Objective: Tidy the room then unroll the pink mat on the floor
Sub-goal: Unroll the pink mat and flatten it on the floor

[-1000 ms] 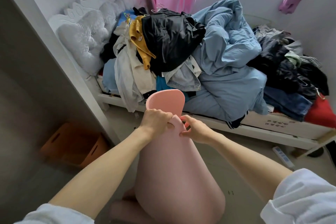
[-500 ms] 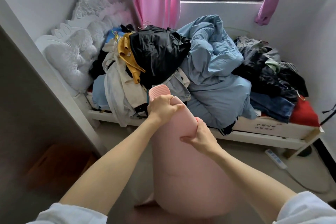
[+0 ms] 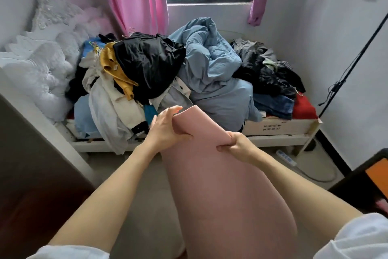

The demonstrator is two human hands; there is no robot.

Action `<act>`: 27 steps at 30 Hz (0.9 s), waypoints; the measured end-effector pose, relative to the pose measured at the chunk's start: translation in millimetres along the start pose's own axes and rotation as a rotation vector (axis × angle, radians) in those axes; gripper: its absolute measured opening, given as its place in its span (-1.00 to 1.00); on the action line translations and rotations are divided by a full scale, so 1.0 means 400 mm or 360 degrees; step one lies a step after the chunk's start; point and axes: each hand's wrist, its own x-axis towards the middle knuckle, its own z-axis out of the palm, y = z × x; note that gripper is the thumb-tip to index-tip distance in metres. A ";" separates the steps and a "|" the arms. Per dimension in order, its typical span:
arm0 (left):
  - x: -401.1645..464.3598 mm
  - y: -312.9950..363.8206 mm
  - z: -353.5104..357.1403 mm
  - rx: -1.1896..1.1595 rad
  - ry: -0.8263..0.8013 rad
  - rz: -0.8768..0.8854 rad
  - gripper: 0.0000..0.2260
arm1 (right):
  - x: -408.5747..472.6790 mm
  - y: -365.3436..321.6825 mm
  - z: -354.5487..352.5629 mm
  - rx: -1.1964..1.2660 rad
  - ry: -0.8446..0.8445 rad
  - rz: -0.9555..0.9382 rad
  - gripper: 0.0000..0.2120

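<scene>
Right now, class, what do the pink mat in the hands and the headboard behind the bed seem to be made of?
Pink mat: probably soft foam or rubber with a matte finish; it bends in a smooth curve and shows no shine. Headboard: seemingly white padded upholstery, perhaps faux leather; it has buttoned tufts and a slight sheen.

Pink mat (image 3: 220, 185): lower end cut off by bottom edge. Bed (image 3: 279, 128): mattress buried under clothes pile (image 3: 134, 82).

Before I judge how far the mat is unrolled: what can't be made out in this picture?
Head view, the only one:
- Lower end of the pink mat: cut off by the bottom edge.
- Floor below it: hidden by the mat.
- Right hand fingertips: hidden behind the mat edge.
- Mattress of the bed: buried under clothes.
</scene>
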 end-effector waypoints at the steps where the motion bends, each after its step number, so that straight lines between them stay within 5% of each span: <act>1: -0.027 0.000 0.004 0.0027 -0.0015 -0.0058 -0.39 | -0.029 0.008 -0.005 -0.0011 -0.0028 0.0002 -0.85; 5: -0.146 -0.004 0.030 0.0117 -0.0127 -0.0198 -0.66 | -0.143 0.049 0.001 -0.0142 -0.0025 0.0075 -0.85; 10: -0.394 0.021 0.159 0.0216 -0.0231 -0.0351 -0.68 | -0.368 0.170 0.069 -0.0286 -0.0031 0.0304 -0.71; 20: -0.820 0.005 0.313 0.0353 -0.0541 -0.0531 -0.72 | -0.740 0.380 0.276 -0.0267 -0.0260 0.0600 -0.82; 25: -0.899 0.015 0.311 0.0563 -0.0262 -0.0335 -0.74 | -0.855 0.395 0.377 0.0201 -0.0007 0.0826 -0.83; 27: -0.935 -0.002 0.306 0.0563 -0.0138 -0.0266 -0.56 | -0.894 0.366 0.414 0.0535 0.0221 0.0890 -0.75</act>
